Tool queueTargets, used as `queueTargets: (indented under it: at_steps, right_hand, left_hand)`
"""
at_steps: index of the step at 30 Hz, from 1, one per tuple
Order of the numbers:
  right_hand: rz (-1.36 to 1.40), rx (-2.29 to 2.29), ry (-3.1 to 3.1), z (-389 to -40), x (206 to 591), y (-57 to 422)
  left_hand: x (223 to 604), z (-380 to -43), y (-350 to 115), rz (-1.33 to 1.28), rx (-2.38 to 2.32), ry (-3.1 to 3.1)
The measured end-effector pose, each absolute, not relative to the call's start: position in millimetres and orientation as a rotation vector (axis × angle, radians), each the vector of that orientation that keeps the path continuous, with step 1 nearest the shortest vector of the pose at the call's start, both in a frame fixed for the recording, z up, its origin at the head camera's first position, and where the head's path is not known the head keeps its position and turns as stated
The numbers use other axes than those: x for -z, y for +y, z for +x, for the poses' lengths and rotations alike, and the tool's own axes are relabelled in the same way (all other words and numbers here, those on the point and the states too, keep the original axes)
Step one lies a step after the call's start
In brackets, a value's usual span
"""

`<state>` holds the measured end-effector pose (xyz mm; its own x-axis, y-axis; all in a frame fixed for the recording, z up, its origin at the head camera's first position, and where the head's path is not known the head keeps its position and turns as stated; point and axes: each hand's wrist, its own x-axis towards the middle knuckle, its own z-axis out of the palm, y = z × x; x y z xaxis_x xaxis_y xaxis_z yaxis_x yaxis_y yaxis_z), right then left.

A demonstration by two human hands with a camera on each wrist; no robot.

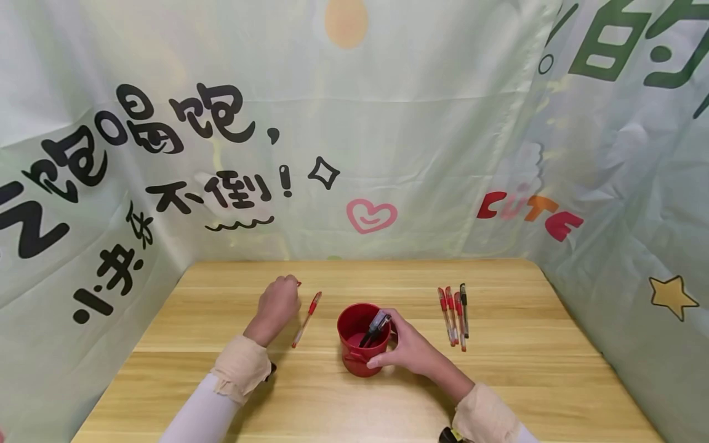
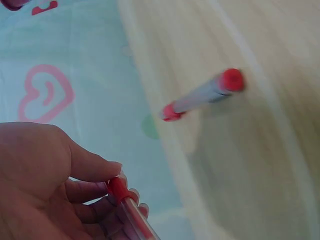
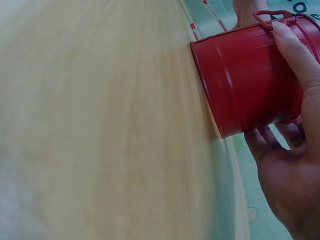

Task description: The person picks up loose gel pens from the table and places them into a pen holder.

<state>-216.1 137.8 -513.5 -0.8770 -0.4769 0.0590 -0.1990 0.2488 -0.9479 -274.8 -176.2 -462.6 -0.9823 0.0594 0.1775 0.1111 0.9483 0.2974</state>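
Observation:
My left hand (image 1: 279,303), over the left part of the table, pinches a red-and-clear pen (image 2: 135,214) between thumb and fingers. In the head view that pen is mostly hidden by the hand. Just to its right, a second red pen (image 1: 306,321) lies slanted on the wood. At centre stands a small red metal bucket (image 1: 354,362), upright, with a little handle on its side. Inside lean dark pens (image 1: 375,328) with clear caps, their exact number unclear. My right hand (image 1: 408,346) grips the bucket's right side, its thumb towards the front.
Several pens (image 1: 455,317), red ones and a black one, lie side by side right of the bucket. The wooden table (image 1: 526,369) meets a printed cloth backdrop (image 1: 432,154) along its back and sides.

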Motion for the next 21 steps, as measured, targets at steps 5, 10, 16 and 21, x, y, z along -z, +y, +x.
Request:
queueTargets:
  at_steps: [5,10,16,21]
  right_hand:
    - [-0.634,1.665,2.287,-215.9,514.6,137.6]
    - [-0.629,1.666,2.287,-215.6,514.9,137.5]
    - [-0.632,1.672,2.280,-215.5,514.2,137.7]
    - [-0.629,1.673,2.267,-215.3,513.4,138.2]
  left_hand:
    - [453.1,-269.4,-168.2,-0.189,0.423,-2.881]
    - [444.1,-264.6,-158.4,-0.240,0.375,-2.824]
    - [437.7,-259.5,-147.5,-0.290,0.384,-2.750]
    - [431.5,-256.6,-140.2,-0.325,0.415,-2.710]
